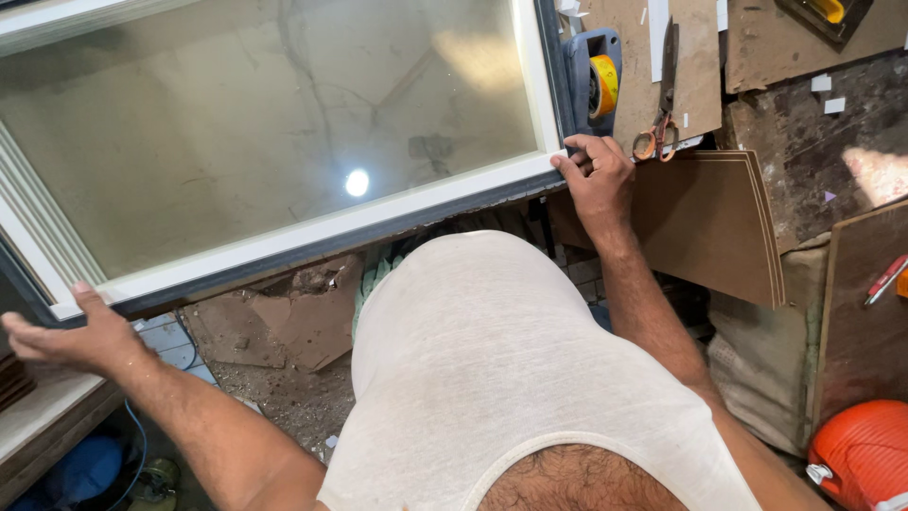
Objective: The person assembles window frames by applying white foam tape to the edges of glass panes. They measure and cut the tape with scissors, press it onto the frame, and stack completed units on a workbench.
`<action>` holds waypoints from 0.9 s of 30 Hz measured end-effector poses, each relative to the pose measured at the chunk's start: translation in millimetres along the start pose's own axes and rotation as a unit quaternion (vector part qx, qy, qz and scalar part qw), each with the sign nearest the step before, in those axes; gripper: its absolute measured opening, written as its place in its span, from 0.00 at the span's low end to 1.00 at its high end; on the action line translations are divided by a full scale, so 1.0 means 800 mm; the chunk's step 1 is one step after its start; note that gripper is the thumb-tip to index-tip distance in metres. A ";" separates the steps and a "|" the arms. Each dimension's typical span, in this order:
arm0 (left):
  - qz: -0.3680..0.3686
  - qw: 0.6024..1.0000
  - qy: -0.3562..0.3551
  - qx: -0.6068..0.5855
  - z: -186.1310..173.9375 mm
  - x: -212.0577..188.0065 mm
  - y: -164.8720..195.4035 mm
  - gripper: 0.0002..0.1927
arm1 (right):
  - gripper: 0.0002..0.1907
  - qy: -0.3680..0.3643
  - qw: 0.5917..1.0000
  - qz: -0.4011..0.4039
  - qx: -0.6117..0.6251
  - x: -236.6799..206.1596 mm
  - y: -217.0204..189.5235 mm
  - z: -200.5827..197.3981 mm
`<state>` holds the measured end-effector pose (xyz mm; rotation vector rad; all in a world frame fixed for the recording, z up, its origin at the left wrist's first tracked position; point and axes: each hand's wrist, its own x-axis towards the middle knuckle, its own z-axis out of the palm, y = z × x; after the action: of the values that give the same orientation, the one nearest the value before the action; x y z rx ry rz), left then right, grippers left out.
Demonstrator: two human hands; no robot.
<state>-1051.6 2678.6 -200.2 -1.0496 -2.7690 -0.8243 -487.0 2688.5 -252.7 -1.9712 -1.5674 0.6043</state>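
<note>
A large glazed picture frame with a white inner border and a dark outer edge lies flat in front of me, its glass reflecting a ceiling and a light. My left hand grips the frame's near left corner from the side. My right hand holds the near right corner, thumb on the white border and fingers over the dark edge.
Orange-handled scissors and a blue tape dispenser with yellow tape lie just beyond my right hand. Brown boards are stacked to the right. An orange round object sits at the bottom right. Debris covers the floor below the frame.
</note>
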 end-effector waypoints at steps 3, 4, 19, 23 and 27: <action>-0.093 0.990 -0.083 -0.065 0.000 -0.007 0.006 0.36 | 0.14 -0.020 0.998 -0.064 -0.012 0.002 -0.016 -0.008; -0.056 0.994 -0.086 -0.027 -0.002 -0.007 0.006 0.33 | 0.14 -0.023 0.995 -0.087 -0.049 0.001 -0.021 -0.012; 0.040 0.994 -0.074 0.075 -0.016 0.021 -0.064 0.30 | 0.09 -0.158 0.980 0.101 0.065 0.029 -0.027 -0.027; 0.056 0.992 -0.063 0.092 -0.017 0.022 -0.067 0.28 | 0.08 -0.127 0.974 0.147 0.116 0.029 -0.031 -0.032; 0.064 0.998 -0.022 0.006 -0.019 0.026 -0.075 0.32 | 0.09 -0.111 0.976 0.171 0.081 0.022 -0.037 -0.020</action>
<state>-1107.3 2645.7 -210.1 -1.2432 -2.7029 -0.7755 -494.5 2708.3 -221.1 -2.1195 -1.2569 1.0891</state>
